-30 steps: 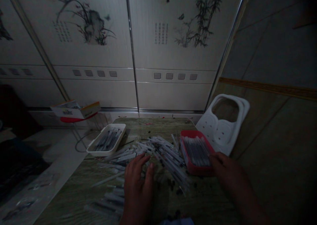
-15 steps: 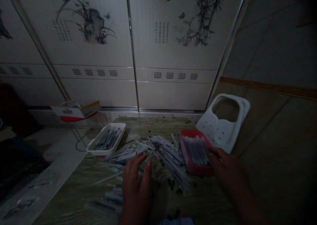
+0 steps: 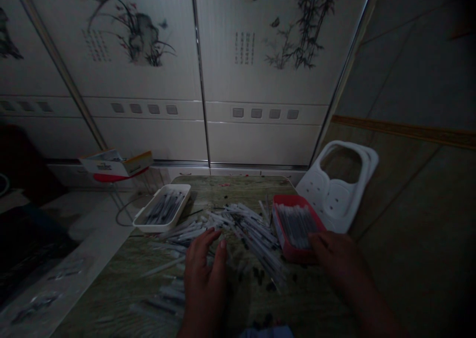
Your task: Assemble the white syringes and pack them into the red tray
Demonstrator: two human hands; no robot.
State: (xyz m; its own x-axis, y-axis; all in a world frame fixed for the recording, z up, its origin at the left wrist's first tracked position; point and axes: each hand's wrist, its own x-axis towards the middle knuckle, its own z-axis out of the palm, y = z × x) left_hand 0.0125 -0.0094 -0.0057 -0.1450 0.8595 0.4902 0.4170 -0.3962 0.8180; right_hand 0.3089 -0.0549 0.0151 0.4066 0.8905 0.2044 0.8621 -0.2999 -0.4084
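Note:
On the table, a loose heap of thin whitish pens [image 3: 253,229] with dark ends lies in front of me. My left hand [image 3: 206,268] hovers at the heap's near left side, thumb and fingers apart, with nothing visible between them. At the near right corner of a red plastic box [image 3: 295,254], my right hand [image 3: 329,251] has its fingers closed together over the rim. Whatever they grip is too dark to make out. Neatly lined-up pens [image 3: 297,224] fill that box. More pens [image 3: 163,298] lie left of my left hand, partly hidden by it.
A white tray [image 3: 137,222] of darker pens stands at the table's left edge. Small black pieces [image 3: 258,274] are scattered nearby. Beyond the table are a white plastic chair [image 3: 334,194], an open carton [image 3: 107,165] on a red stool and sliding cabinet doors [image 3: 260,140].
My right hand has shifted slightly left, its fingertips now over the red box's near corner. My left hand stays nearly still. The whole view has shifted slightly.

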